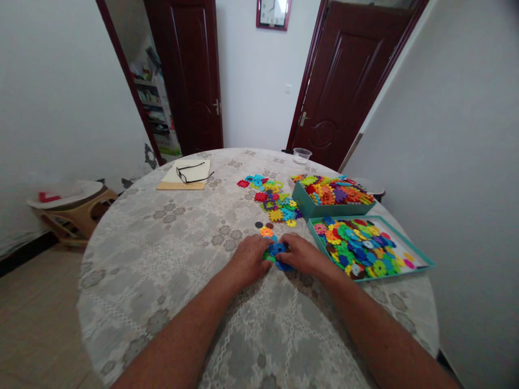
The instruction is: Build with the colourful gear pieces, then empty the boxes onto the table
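My left hand [248,258] and my right hand [302,253] meet at the middle of the round table [162,254]. Both have their fingers curled around a small cluster of blue and green snowflake-shaped plastic pieces [277,252] resting on the tablecloth. An orange piece [266,232] lies just beyond my left fingers. Farther out sits a flat assembly of joined coloured pieces [272,199].
A teal box [324,208] full of coloured pieces stands at the right, with its teal lid [421,263] holding more pieces in front of it. Glasses [190,172] lie on a notebook [178,183] at the far left. A clear cup [302,155] sits at the far edge. A stool [68,208] stands left.
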Available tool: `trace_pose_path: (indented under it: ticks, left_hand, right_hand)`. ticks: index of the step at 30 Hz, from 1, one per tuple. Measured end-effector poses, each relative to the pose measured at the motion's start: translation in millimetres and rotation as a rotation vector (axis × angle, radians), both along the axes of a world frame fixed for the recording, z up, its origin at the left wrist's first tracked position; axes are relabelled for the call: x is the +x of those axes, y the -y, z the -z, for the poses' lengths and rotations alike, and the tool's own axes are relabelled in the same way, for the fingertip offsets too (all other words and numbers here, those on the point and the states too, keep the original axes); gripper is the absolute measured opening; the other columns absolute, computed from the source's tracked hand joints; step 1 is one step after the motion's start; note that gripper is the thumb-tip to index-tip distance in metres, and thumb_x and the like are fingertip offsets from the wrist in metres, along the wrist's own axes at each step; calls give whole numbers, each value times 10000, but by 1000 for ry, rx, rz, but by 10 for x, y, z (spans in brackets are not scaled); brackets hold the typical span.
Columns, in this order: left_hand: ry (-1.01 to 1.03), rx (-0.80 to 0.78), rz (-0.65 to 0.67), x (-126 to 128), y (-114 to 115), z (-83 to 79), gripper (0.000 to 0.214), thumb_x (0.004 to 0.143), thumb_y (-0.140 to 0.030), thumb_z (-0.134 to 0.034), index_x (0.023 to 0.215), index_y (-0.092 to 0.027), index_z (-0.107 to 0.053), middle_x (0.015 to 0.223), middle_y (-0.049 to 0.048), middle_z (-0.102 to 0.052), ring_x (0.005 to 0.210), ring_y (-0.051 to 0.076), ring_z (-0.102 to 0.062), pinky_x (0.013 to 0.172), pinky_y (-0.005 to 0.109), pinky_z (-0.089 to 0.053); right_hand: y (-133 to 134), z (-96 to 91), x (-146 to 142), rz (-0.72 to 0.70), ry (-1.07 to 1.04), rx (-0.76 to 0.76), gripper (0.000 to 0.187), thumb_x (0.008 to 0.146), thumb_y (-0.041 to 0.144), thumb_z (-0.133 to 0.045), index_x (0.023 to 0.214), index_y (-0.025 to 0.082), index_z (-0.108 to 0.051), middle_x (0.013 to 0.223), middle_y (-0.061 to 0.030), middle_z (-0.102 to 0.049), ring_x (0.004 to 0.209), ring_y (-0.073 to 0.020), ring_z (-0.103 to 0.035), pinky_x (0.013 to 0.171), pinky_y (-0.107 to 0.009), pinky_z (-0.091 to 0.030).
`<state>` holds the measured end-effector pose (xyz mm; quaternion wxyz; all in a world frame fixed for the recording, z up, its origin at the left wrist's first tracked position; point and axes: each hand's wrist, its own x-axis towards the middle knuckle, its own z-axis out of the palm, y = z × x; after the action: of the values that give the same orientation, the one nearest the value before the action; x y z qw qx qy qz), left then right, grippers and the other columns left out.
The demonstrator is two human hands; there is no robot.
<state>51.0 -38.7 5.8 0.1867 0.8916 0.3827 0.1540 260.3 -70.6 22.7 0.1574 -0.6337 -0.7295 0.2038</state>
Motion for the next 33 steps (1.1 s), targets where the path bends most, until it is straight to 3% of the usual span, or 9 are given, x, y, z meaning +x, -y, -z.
trace_pose_path:
  ticks: [6, 17, 21, 24, 26, 29, 33]
  left_hand:
    - [-32, 5, 7, -9, -1, -1, 425, 874, -268, -694, 1292, -215, -644, 1237, 112, -693, 1160, 298, -620, 1039, 424, -463]
    - [76, -66, 2, -22, -2, -4, 609, 814, -144, -706, 1407, -208, -587, 1345, 133, -663, 1256, 319, -606, 1107, 469, -455]
    - [216, -86, 106, -31, -10, 18, 628, 784, -59, -656, 1385, -230, -591, 1325, 98, -644, 1251, 269, -599, 1104, 417, -470]
    - [327, -76, 183, -10, -4, 40, 670, 784, -7, -598, 1399, -272, -571, 1338, 65, -624, 1278, 238, -576, 1128, 408, -457]
    - [370, -67, 189, 13, 4, 54, 702, 797, -5, -590, 1433, -298, -541, 1323, 54, -616, 1224, 224, -594, 1094, 406, -481]
    - [422, -89, 135, 40, 3, 70, 713, 820, -32, -618, 1474, -292, -504, 1219, 48, -611, 992, 174, -632, 944, 349, -546]
    - [481, -39, 37, 35, -24, 74, 512, 897, -152, -676, 1388, -244, -561, 1061, 31, -624, 882, 162, -618, 858, 324, -545]
  right_hand:
    - [-38, 57, 23, 2, -88, -23, 223, 801, 228, -716, 1018, 194, -677, 965, -23, -668, 860, -180, -593, 723, -254, -396]
    - [-6, 0, 14, 6, -104, -97, 196, 775, 239, -727, 910, 205, -589, 904, 8, -651, 829, -169, -601, 669, -241, -384]
    - [54, 12, 30, -34, -156, -93, 200, 794, 227, -714, 968, 210, -615, 931, 9, -687, 839, -172, -624, 674, -239, -411]
    - [98, -17, 36, -65, -200, -69, 348, 799, 202, -720, 1141, 206, -652, 1058, -25, -725, 930, -196, -656, 767, -264, -459]
    - [129, -55, 27, -94, -207, -75, 334, 821, 199, -709, 1153, 208, -677, 1068, -32, -736, 942, -204, -665, 793, -277, -467]
    - [170, -118, 6, -160, -147, -29, 145, 868, 234, -690, 1009, 203, -708, 980, -28, -730, 906, -201, -655, 786, -281, -452]
    - [184, -235, 65, -176, -79, 127, 85, 934, 274, -627, 913, 198, -658, 918, -26, -693, 862, -186, -624, 757, -272, -424]
